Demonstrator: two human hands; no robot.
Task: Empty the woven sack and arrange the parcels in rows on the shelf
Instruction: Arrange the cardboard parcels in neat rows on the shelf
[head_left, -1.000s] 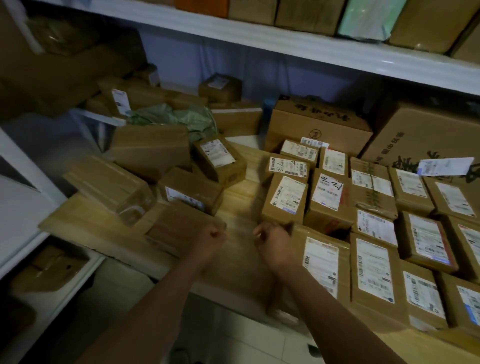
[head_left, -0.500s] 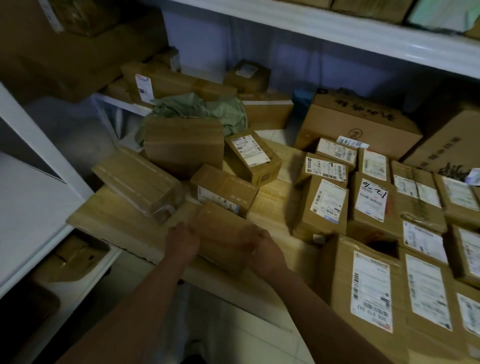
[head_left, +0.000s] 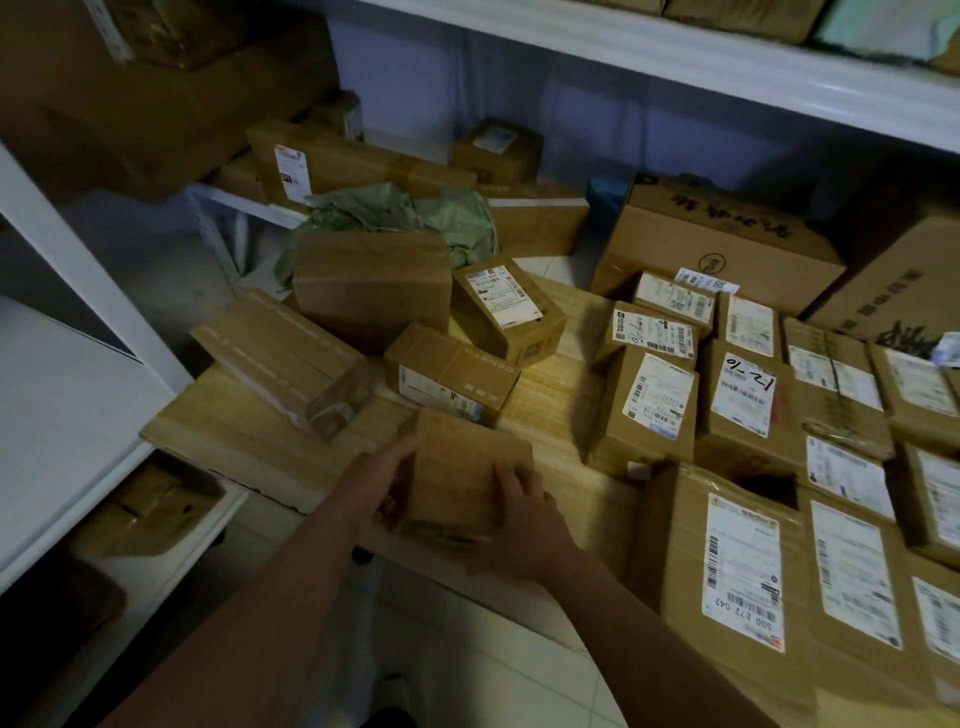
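Observation:
A plain brown cardboard parcel (head_left: 460, 470) sits at the front edge of the wooden shelf board (head_left: 244, 431). My left hand (head_left: 382, 480) grips its left side and my right hand (head_left: 522, 512) grips its right near corner. Behind it lie several loose parcels in a heap, among them a long box (head_left: 283, 358), a labelled box (head_left: 506, 309) and a flat box (head_left: 452, 374). The crumpled green woven sack (head_left: 415, 213) lies behind the heap. On the right, labelled parcels (head_left: 743, 395) stand in rows.
Large cartons (head_left: 727, 244) stand at the back right. A white upper shelf (head_left: 675, 57) overhangs the scene. A white shelf unit (head_left: 67, 415) stands to the left, with boxes on its lower level. Tiled floor shows below the board's front edge.
Both hands moved left from the bare board and took hold of the plain brown parcel at the front edge. The view shifted left and closer.

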